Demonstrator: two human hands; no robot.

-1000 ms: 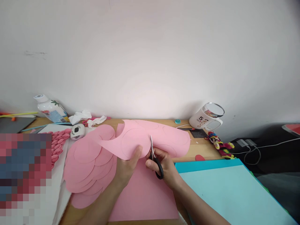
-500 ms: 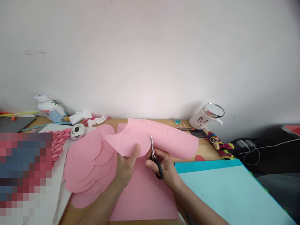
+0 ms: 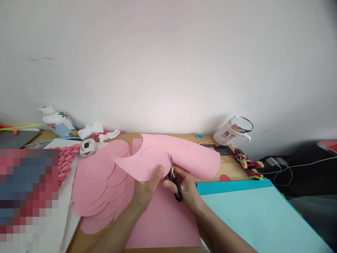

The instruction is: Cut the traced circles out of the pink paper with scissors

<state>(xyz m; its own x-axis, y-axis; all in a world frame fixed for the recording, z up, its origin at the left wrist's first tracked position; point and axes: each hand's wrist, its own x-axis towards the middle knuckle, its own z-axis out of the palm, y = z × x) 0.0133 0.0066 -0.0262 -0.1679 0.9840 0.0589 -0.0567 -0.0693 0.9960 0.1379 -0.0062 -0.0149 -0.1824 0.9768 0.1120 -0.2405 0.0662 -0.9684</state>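
My left hand (image 3: 146,191) pinches the near edge of a curved pink paper sheet (image 3: 179,154) marked with drawn circles, holding it up off the desk. My right hand (image 3: 186,188) grips black-handled scissors (image 3: 175,177), whose blades point up into the sheet's edge beside my left thumb. A flat pink sheet (image 3: 163,221) lies on the desk under both hands. A heap of cut pink paper circles (image 3: 100,182) lies just to the left of my left hand.
A light blue paper stack (image 3: 252,218) lies at the right. At the back stand a white mug (image 3: 231,135), a tipped plastic bottle (image 3: 55,121), a white punch (image 3: 87,147) and crumpled tissue (image 3: 91,130). Colourful craft bits (image 3: 246,161) and cables (image 3: 284,165) lie right.
The held pink sheet has turned and shifted a little in my left hand, whose thumb moved nearer the blades. The scissors have stayed almost where they were.
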